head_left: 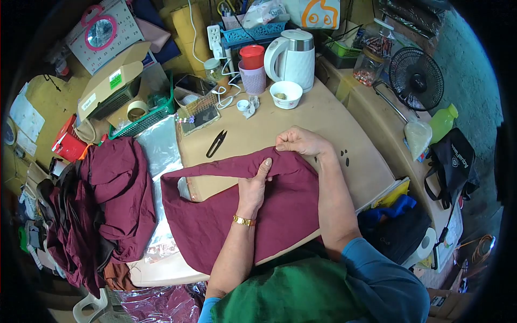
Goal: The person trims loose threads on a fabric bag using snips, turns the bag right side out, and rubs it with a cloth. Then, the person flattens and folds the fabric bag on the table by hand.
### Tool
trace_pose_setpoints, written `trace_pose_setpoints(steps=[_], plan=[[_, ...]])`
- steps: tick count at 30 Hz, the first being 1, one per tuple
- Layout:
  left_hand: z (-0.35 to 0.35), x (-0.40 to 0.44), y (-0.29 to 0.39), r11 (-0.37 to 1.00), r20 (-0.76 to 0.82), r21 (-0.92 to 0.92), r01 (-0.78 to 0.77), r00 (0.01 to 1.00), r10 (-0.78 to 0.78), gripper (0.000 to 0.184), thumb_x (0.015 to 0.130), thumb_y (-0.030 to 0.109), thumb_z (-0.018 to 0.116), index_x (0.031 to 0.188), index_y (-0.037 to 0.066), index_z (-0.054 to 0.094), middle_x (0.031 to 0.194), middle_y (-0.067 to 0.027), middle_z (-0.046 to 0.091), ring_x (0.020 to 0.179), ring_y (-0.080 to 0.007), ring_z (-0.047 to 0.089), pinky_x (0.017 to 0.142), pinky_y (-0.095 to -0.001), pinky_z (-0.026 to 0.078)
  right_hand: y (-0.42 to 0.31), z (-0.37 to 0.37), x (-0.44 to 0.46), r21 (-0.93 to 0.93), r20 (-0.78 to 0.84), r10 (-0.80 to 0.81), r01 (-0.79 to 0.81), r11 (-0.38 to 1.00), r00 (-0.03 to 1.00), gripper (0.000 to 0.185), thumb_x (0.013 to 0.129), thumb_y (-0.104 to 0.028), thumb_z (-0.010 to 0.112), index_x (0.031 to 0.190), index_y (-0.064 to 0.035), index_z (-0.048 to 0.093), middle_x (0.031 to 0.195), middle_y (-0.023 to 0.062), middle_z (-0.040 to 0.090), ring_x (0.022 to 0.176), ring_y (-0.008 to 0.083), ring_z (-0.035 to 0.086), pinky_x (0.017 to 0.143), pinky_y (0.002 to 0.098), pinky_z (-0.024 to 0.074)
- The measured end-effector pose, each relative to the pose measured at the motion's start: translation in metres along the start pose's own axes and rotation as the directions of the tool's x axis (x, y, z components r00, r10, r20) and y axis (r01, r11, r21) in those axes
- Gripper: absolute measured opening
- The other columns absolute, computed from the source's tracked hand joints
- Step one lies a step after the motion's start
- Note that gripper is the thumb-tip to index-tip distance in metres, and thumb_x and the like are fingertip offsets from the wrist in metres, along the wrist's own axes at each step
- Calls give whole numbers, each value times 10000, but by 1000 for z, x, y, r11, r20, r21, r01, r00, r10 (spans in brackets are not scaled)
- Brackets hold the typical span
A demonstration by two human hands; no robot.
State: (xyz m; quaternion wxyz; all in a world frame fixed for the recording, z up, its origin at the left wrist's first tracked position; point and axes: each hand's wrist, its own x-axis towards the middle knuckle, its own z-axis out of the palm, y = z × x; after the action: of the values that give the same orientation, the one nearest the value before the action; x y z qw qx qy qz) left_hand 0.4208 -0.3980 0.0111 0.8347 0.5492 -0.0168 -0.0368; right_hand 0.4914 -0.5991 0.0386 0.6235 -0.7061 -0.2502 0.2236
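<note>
A maroon cloth piece (221, 226) with a wide strap-like band forming a loop lies over the table's front and my lap side. My left hand (254, 185), with a gold watch at the wrist, grips the band, thumb on top and fingers underneath. At the band's upper edge, my right hand (301, 142) pinches the cloth between thumb and fingertips; whether a thread is also in that pinch is too small to see. Black thread snips (216, 144) lie on the table beyond the band, touched by neither hand.
More maroon cloth (121, 188) is heaped at the left beside clear plastic sheeting (161, 156). A white kettle (299, 62), a bowl (286, 96) and a lilac basket (252, 81) stand at the back. Small dark scraps (344, 157) lie right of my right wrist. A fan (417, 81) stands farther right.
</note>
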Motion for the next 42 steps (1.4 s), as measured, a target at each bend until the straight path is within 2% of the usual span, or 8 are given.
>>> trace_pose_setpoints(steps=[21, 23, 25, 26, 28, 32, 35, 42], plan=[[-12, 5, 4, 962, 331, -249, 112, 943, -24, 368, 939, 54, 566, 1299, -10, 519, 1231, -128, 605, 1078, -206, 634, 933, -378, 530, 0, 12, 13, 56, -309, -60, 81, 995, 949, 170, 929, -150, 699, 972, 2, 637, 874, -4, 665, 805, 61, 601, 700, 255, 511], [-15, 10, 9, 959, 361, -269, 90, 932, 14, 422, 924, 37, 513, 1339, -38, 499, 1264, -142, 592, 1087, -203, 627, 961, -363, 516, -2, 12, 21, -505, -755, -357, -140, 852, 550, 132, 928, -109, 669, 1009, -8, 648, 889, 33, 693, 802, 78, 629, 705, 267, 522], [-22, 16, 15, 961, 310, -268, 63, 951, 24, 406, 912, 48, 521, 1309, -37, 529, 1223, -135, 613, 1052, -185, 631, 932, -332, 519, -30, 40, 14, -286, -583, -215, 49, 957, 784, 124, 915, -103, 663, 1001, -15, 657, 879, 48, 702, 786, 101, 647, 701, 284, 526], [-29, 18, 20, 1000, 240, -16, 25, 970, -21, 381, 906, 52, 529, 1276, -35, 552, 1155, -117, 635, 982, -173, 635, 876, -316, 523, -46, 57, 11, 8, -309, -130, 139, 990, 942, 119, 902, -97, 657, 993, -23, 665, 870, 63, 710, 771, 124, 665, 697, 302, 529], [-49, 21, 18, 817, 196, 444, -367, 930, 312, 279, 862, 69, 582, 1115, -27, 653, 895, -46, 669, 778, -120, 609, 711, -295, 516, -64, 86, 20, -441, 236, -119, 215, 871, 964, 81, 864, -90, 696, 896, -23, 663, 806, 64, 687, 729, 114, 637, 649, 310, 500], [-106, 9, 69, 179, -29, 984, -1, 985, 167, 238, 831, 62, 537, 929, 66, 754, 920, -199, 721, 899, -360, 702, 818, -440, 540, -14, 99, 46, -599, 127, 0, 77, 797, 992, 101, 857, -139, 668, 878, -41, 685, 823, 117, 698, 738, 233, 668, 683, 365, 512], [-176, 10, 57, 411, -197, 911, 45, 920, 338, 196, 879, 46, 566, 913, 13, 756, 853, -149, 742, 768, -246, 709, 709, -350, 545, 26, 90, 58, -754, -314, -389, 21, 656, 866, 183, 873, -179, 666, 888, 1, 692, 859, 194, 703, 796, 359, 672, 739, 420, 511], [-195, 2, 48, 720, -358, 693, 36, 884, 301, 228, 885, -9, 521, 873, -61, 742, 719, -49, 708, 566, -65, 578, 504, -226, 438, 5, 62, 57, -464, -558, 71, -381, 800, 827, 285, 928, -214, 633, 878, 62, 683, 903, 288, 663, 895, 422, 655, 816, 475, 494]])
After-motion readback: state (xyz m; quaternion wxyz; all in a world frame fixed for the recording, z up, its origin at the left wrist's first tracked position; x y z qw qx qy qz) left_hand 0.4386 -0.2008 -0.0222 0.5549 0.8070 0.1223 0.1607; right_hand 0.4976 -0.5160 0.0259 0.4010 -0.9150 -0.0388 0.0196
